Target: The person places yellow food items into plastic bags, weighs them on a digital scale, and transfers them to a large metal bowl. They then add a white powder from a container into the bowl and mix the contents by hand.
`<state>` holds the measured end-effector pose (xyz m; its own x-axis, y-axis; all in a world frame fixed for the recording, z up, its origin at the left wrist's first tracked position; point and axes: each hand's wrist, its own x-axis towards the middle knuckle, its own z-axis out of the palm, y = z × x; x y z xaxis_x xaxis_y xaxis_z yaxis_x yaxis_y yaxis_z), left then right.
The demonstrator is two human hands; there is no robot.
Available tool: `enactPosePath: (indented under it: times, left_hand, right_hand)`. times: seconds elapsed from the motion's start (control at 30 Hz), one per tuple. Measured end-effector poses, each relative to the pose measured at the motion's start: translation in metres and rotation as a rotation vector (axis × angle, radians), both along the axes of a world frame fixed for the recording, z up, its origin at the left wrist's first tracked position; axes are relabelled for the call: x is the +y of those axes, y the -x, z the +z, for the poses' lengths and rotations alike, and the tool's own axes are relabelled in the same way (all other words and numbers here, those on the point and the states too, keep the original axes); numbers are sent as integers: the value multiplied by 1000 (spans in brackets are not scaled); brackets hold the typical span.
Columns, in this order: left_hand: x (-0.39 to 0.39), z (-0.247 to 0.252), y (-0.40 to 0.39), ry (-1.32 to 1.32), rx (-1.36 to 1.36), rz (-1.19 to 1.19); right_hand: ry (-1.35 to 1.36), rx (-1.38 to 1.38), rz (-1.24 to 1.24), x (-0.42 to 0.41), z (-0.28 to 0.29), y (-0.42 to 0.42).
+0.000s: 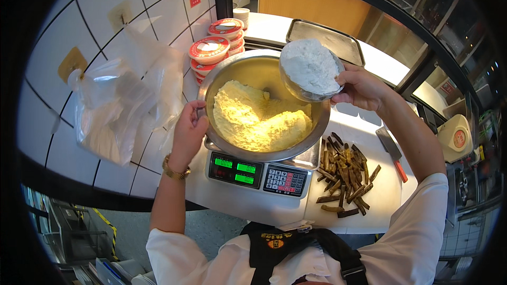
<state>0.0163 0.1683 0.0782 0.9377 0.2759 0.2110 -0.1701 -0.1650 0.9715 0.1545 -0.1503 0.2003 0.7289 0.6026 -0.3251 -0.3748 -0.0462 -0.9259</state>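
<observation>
A large metal basin [237, 72] rests on a digital scale [257, 178] and holds a heap of pale yellow powder [253, 122]. My left hand [193, 126] grips the basin's left rim, thumb on the near side. In my right hand [358, 89] is a small bowl [305, 94] filled with white powder [311, 65], held above the basin's far right edge and tilted. The white powder sits mounded inside the small bowl. Part of the basin's right rim is hidden behind that bowl.
Dark brown vegetable strips [348, 178] lie on a white cutting board [380, 213], with a cleaver [391, 152] to their right. Lidded red-and-white tubs [210, 49] are stacked behind the basin. Clear plastic bags [119, 107] hang on the tiled wall. A metal tray [328, 37] stands on the far counter.
</observation>
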Motion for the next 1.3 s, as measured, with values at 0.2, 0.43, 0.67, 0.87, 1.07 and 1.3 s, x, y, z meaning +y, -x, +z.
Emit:
enactPosePath:
  times: [0.2, 0.43, 0.67, 0.87, 1.07, 1.3]
  left_hand:
    - [-6, 51, -34, -972, -317, 39]
    - [-97, 39, -107, -1169, -368, -938]
    - [-128, 11, -131, -1026, 4, -1084]
    - [-133, 3, -133, -935, 607, -1264]
    - [-123, -4, -115, -1027, 622, -1340]
    - [-135, 22, -140, -1105, 244, -1272]
  right_hand:
    - [9, -17, 2, 3, 6, 3]
    - [-29, -45, -8, 10, 11, 5]
    - [-27, -51, -32, 5, 3, 1]
    - [-22, -15, -8, 5, -2, -5]
    - [-20, -20, 16, 8, -7, -9]
    - [14, -33, 4, 12, -7, -12]
